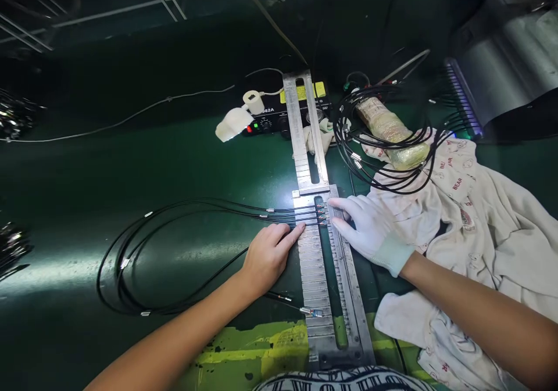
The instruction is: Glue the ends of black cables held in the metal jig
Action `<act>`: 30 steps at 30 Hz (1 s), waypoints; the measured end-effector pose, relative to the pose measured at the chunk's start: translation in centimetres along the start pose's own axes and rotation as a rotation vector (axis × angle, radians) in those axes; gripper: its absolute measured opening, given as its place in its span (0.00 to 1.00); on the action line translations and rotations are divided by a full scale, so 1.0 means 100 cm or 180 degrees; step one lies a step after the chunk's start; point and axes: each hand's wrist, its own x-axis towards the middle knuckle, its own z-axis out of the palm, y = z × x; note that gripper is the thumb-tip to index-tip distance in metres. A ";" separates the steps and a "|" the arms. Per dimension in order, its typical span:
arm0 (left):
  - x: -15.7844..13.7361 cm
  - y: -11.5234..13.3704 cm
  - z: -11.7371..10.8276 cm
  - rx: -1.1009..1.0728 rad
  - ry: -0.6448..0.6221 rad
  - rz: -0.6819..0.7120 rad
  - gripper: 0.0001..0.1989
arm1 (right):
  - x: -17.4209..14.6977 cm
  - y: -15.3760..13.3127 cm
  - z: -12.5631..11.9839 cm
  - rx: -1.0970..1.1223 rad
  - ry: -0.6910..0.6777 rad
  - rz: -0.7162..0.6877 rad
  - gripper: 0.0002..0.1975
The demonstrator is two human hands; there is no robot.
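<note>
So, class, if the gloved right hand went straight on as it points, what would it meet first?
Probably the cable ends on the metal fixture; whether the right hand already touches them is unclear.

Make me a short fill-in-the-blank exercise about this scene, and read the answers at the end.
The right hand wears a white ____. The black cables laid across the metal fixture loop out to the picture's ____ side. On the black box, beside the green light, glows a ____ one. The word printed on the white cloth is ____.

Missing words: glove; left; red; BEAR.
</note>
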 end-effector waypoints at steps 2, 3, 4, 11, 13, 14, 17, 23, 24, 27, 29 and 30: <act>0.004 0.000 -0.001 -0.0054 0.0013 -0.0003 0.17 | 0.000 0.000 0.001 0.0020 -0.0001 0.0016 0.14; 0.007 0.000 -0.002 -0.0054 0.0021 0.0000 0.17 | 0.000 0.001 0.001 0.0019 0.0007 0.0001 0.14; 0.010 0.001 -0.003 -0.0047 0.0031 0.0001 0.17 | 0.000 0.001 0.002 0.0010 0.0023 -0.0023 0.14; 0.034 0.013 -0.001 0.0145 -0.0025 -0.0040 0.18 | -0.002 0.004 0.005 -0.0050 0.0163 -0.0056 0.14; 0.035 0.015 -0.001 0.0162 -0.0063 -0.0080 0.18 | -0.002 0.004 0.006 -0.0060 0.0175 -0.0047 0.14; 0.035 0.015 -0.001 0.0165 -0.0085 -0.0094 0.19 | -0.002 0.004 0.006 -0.0067 0.0176 -0.0035 0.14; 0.034 0.016 0.001 0.0156 -0.0157 -0.0149 0.19 | -0.002 0.003 0.006 -0.0079 0.0160 -0.0001 0.14; 0.031 0.022 -0.004 0.0036 -0.0396 -0.0307 0.19 | -0.001 0.005 0.006 -0.0026 0.0113 0.0014 0.15; 0.028 0.023 -0.009 -0.0013 -0.0439 -0.0335 0.18 | -0.002 0.006 0.006 -0.0018 0.0109 0.0018 0.15; 0.004 0.025 -0.034 -0.0198 -0.0592 -0.0391 0.15 | -0.002 0.006 0.005 0.0010 0.0078 0.0015 0.15; -0.020 0.026 -0.053 -0.0325 -0.0804 -0.0379 0.11 | -0.002 0.006 0.004 0.0015 0.0058 0.0017 0.15; -0.032 0.026 -0.061 -0.0381 -0.0940 -0.0414 0.09 | -0.002 0.005 0.004 0.0013 0.0053 0.0020 0.15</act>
